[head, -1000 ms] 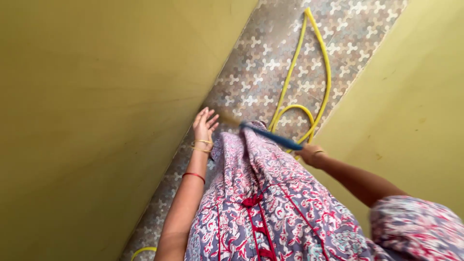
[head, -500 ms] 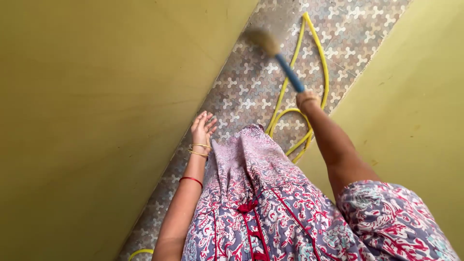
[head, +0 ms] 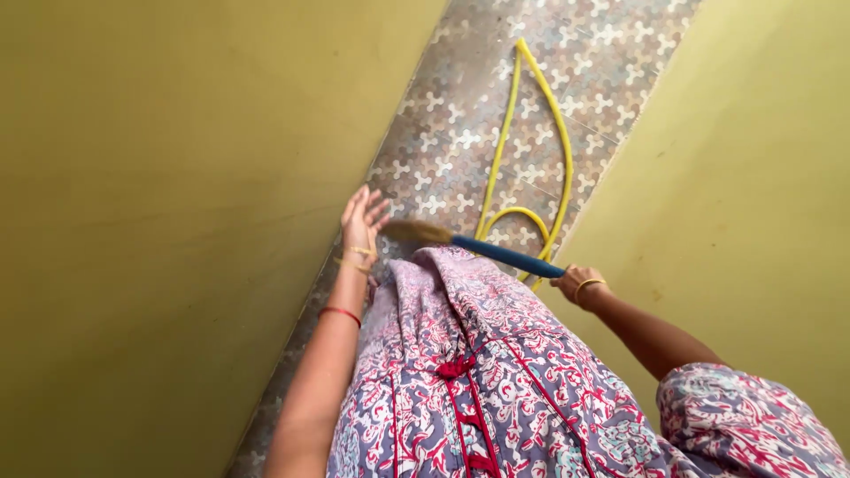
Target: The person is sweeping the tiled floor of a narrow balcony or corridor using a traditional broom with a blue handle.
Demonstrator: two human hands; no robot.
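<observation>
My right hand (head: pixel 574 281) grips the blue handle of a broom (head: pixel 503 255). Its brown bristle end lies low over the patterned floor, just in front of my dress and close to my left hand. My left hand (head: pixel 363 221) hangs open with fingers spread beside the yellow wall on the left, holding nothing. Bangles show on both wrists. My patterned purple and red dress (head: pixel 478 372) fills the lower middle of the view.
A yellow hose (head: pixel 560 150) loops along the tiled floor (head: pixel 460 133) ahead, near the right wall. Yellow walls (head: pixel 177 221) stand close on both sides, leaving a narrow passage.
The broom swung out forward with my right arm half a second ago, then came back low and to the left, near my left hand. My left hand stayed by the wall.
</observation>
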